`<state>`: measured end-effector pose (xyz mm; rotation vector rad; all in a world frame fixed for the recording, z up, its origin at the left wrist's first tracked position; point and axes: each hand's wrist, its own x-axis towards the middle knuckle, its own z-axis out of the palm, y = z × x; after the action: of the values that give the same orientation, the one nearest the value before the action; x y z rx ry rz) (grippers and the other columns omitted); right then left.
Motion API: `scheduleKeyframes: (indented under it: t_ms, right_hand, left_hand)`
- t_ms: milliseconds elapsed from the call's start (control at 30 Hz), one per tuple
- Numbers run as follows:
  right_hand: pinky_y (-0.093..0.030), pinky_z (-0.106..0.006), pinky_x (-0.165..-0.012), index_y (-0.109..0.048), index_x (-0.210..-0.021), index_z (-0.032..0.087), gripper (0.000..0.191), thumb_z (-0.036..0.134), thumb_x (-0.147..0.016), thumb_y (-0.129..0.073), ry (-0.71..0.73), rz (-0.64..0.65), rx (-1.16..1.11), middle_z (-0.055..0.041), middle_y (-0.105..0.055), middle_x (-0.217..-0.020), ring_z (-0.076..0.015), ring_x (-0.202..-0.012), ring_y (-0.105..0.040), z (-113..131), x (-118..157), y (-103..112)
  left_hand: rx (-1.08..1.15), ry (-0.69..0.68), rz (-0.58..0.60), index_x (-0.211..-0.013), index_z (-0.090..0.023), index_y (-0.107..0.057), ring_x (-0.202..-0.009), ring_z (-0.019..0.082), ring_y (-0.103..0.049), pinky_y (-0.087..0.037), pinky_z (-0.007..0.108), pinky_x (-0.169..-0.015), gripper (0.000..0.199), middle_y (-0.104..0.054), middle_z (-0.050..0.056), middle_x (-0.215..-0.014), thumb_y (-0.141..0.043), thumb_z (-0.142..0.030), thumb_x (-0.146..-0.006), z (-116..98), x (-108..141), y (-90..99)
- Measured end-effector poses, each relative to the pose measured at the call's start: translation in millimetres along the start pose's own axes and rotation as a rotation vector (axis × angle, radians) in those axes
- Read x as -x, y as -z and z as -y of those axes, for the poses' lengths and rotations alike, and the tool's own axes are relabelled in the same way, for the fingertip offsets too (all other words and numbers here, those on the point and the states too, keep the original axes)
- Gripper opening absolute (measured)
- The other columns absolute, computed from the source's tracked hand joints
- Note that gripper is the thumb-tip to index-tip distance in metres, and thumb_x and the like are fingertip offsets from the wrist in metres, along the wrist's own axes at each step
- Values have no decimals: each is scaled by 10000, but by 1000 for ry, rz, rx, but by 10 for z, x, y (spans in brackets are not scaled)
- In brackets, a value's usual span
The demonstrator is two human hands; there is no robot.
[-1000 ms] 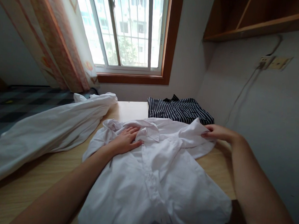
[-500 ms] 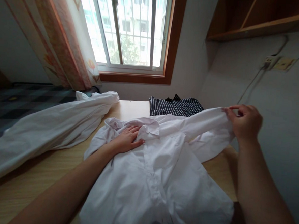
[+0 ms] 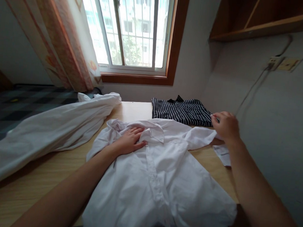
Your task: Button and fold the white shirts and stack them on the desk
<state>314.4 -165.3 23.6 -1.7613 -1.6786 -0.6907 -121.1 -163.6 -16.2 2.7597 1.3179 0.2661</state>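
A white button-up shirt (image 3: 134, 187) lies front up across the table, its collar toward the window. My left hand (image 3: 130, 141) rests flat on it just below the collar, fingers spread. Its right sleeve (image 3: 204, 135) stretches out to the right, bent near the end, with the cuff hanging below my right wrist. My right hand (image 3: 225, 125) is above the sleeve, fingers curled in a pinch at the corner of a folded black-and-white striped garment (image 3: 181, 110). Whether any cloth is between those fingertips is hidden.
Another white garment (image 3: 50, 128) lies lengthwise on the left, over the table (image 3: 61, 166) and toward a dark checked bed (image 3: 39, 103). A window (image 3: 135, 33) with a curtain (image 3: 58, 36) is ahead. A shelf (image 3: 264, 28) and socket (image 3: 275, 63) with a cord are at right.
My right hand has moved left and slightly down. The sleeve, earlier pulled taut and raised in its fingers, has dropped lower and bent, uncovering more of the striped garment. My left hand stays put.
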Motion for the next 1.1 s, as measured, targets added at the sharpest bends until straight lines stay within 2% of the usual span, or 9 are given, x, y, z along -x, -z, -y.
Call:
scheduleKeyframes:
  t_ms: [167,333,433,500,633,767,900,1000,1100]
  right_hand:
    - [-425,-382,-940,-635,-1302,181,409,364,-949,-539,271,256,-283,-117,-674,-1271,-277,-1142,-583,637,194,-393]
    - [-407,-393,-939,-537,-1403,136,500,321,-941,-575,236,344,-251,-154,-673,-1243,-294,-1154,-565,923,343,-548]
    - [-396,-367,-864,-675,-1215,177,317,280,-930,-578,219,371,-248,-109,-719,-1045,-277,-1023,-583,935,354,-565]
    - [-382,-357,-832,-733,-1005,199,203,270,-933,-557,235,363,-252,-91,-707,-935,-266,-961,-572,930,340,-566]
    - [-386,-357,-839,-679,-808,197,284,311,-962,-469,196,239,-341,-93,-653,-862,-247,-901,-548,885,276,-541]
    - [-428,-351,-841,-598,-738,209,373,404,-976,-388,48,156,-605,-76,-633,-816,-228,-842,-559,748,192,-482]
    - [-464,-305,-730,-622,-761,203,439,534,-941,-397,-179,219,-830,-47,-659,-766,-211,-771,-579,538,123,-443]
    - [-444,-302,-683,-625,-719,192,488,575,-928,-405,-253,194,-715,-47,-641,-683,-206,-710,-557,386,105,-440]
    - [-429,-335,-735,-633,-682,187,424,495,-920,-466,-143,144,-407,-83,-641,-725,-224,-758,-546,321,143,-438]
  left_hand:
    - [-41,-76,-61,-1326,-197,-635,-1342,303,-489,-360,459,-1136,542,-559,116,-1452,-494,-545,-936,-7,-5,44]
    - [-177,-90,-286,-1052,-252,-759,-1258,269,-553,-374,444,-1107,369,-696,51,-1265,-452,-444,-980,120,71,359]
    - [-304,156,-368,-1139,-200,-730,-1208,304,-577,-411,460,-1051,350,-685,114,-1263,-502,-370,-936,279,155,466]
    - [-370,295,-300,-1201,-163,-701,-1178,328,-588,-442,455,-994,395,-675,150,-1262,-548,-351,-888,370,203,470]
    - [-426,429,-157,-1193,-192,-708,-1084,336,-610,-464,408,-866,417,-706,138,-1164,-576,-419,-869,427,249,465]
    - [-404,394,-122,-1022,-259,-767,-1048,335,-609,-450,400,-841,340,-730,102,-1051,-608,-502,-846,382,247,510]
    - [-313,312,-187,-1089,-240,-751,-1021,315,-624,-468,400,-865,371,-726,112,-1064,-563,-479,-876,391,218,484]
    - [-192,204,-251,-1202,-221,-698,-1053,300,-623,-472,405,-940,448,-689,118,-1147,-541,-498,-886,419,188,426]
    - [-122,114,-271,-1264,-212,-638,-1110,284,-610,-459,398,-1008,485,-640,120,-1233,-572,-486,-869,416,167,379]
